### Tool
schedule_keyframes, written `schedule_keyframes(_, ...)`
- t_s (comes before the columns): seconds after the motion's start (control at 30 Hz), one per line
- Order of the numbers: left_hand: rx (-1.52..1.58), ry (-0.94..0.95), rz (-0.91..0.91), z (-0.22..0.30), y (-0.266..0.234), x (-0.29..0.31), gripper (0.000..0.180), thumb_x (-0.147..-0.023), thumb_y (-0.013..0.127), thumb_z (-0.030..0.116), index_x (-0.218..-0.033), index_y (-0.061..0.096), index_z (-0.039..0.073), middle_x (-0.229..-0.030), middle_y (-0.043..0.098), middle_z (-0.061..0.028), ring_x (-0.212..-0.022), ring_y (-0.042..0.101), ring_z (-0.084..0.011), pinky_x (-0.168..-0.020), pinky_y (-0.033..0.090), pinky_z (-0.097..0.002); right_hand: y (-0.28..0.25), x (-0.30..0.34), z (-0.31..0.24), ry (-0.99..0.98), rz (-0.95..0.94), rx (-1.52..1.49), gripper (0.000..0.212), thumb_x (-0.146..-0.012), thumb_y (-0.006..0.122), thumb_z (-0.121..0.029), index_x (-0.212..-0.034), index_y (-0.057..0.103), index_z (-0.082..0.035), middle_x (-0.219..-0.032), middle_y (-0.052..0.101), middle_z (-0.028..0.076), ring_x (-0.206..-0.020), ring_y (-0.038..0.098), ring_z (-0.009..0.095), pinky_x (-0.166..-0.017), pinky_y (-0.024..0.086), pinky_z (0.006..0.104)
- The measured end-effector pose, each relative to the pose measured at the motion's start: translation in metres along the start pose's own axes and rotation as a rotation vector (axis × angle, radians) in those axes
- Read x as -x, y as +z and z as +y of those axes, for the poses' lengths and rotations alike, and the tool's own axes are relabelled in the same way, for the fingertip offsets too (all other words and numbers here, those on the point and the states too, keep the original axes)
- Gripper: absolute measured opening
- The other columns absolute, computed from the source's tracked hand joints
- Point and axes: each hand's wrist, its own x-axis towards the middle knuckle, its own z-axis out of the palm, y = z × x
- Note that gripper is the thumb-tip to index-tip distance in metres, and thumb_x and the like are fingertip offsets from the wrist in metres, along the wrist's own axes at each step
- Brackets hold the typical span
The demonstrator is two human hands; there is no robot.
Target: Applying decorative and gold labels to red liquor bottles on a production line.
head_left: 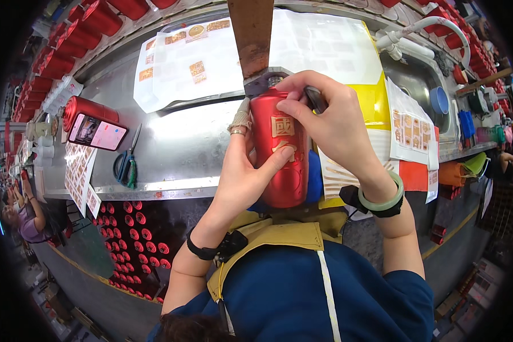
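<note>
Metal bench, gold-lettered red bottle

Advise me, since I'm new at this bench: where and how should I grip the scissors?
Probably take the scissors by their blue-green handles, coming from the near edge of the bench: the handles lie toward that edge, and the blades point away.

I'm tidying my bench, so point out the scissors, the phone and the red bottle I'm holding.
Scissors (130, 153), head view: near the pivot.
Phone (97, 132), head view: middle of its screen.
Red bottle (271, 143), head view: front, below the upper gold character.
</note>
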Motion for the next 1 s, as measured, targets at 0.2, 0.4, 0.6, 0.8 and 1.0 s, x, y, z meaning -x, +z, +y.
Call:
schedule_keyframes(0.2,0.034,0.008,0.000,0.001,-0.004,-0.005,0.080,-0.099,0.070,0.012,-0.161,0.020,-0.002,-0.153,0.043,-0.0181,-0.142,0.045,-0.0246,-0.117,0.041,-0.0405,-0.001,0.007,0.022,0.095,0.157,-0.198,0.024,-0.094,0.071,-0.007,-0.117,0.068,0.001,-0.082,0.065,0.003,-0.069,0.057,0.007,-0.064,0.049,0.0253)
schedule_keyframes(0.4,0.159,-0.035,0.034,0.001,-0.009,-0.020,0.065,-0.108,0.056,0.016,-0.162,0.023,0.002,-0.155,0.044,-0.0162,-0.142,0.045,-0.0213,-0.117,0.039,-0.0378,0.015,0.037,0.025,0.449,0.077,-0.572,0.056,-0.094,0.079,-0.021,-0.140,0.054,-0.001,-0.086,0.047,-0.006,-0.076,0.045,0.003,-0.068,0.040,0.0182)
schedule_keyframes(0.6,0.129,-0.038,0.042,-0.005,-0.010,-0.022,0.067,-0.107,0.059,0.016,-0.162,0.024,0.002,-0.154,0.045,-0.0158,-0.138,0.049,-0.0203,-0.116,0.040,-0.0367,0.020,0.038,0.031,0.461,0.091,-0.670,0.064,-0.091,0.083,-0.021,-0.143,0.052,-0.002,-0.088,0.045,-0.006,-0.078,0.044,0.003,-0.071,0.041,0.0186)
schedule_keyframes(0.8,0.163,-0.013,0.030,-0.004,-0.009,-0.023,0.069,-0.105,0.061,0.014,-0.162,0.024,0.001,-0.154,0.045,-0.0162,-0.139,0.048,-0.0210,-0.116,0.041,-0.0366,0.025,0.039,0.036,0.421,0.112,-0.637,0.065,-0.090,0.083,-0.021,-0.143,0.052,-0.002,-0.088,0.044,-0.006,-0.077,0.043,0.003,-0.069,0.040,0.0184)
schedule_keyframes(1.0,0.182,-0.060,0.040,-0.001,-0.009,-0.021,0.070,-0.105,0.062,0.014,-0.161,0.024,0.001,-0.154,0.044,-0.0163,-0.139,0.048,-0.0213,-0.115,0.041,-0.0371,0.024,0.040,0.035,0.406,0.091,-0.561,0.066,-0.091,0.083,-0.021,-0.144,0.051,-0.001,-0.088,0.043,-0.007,-0.077,0.043,0.003,-0.069,0.040,0.0180)
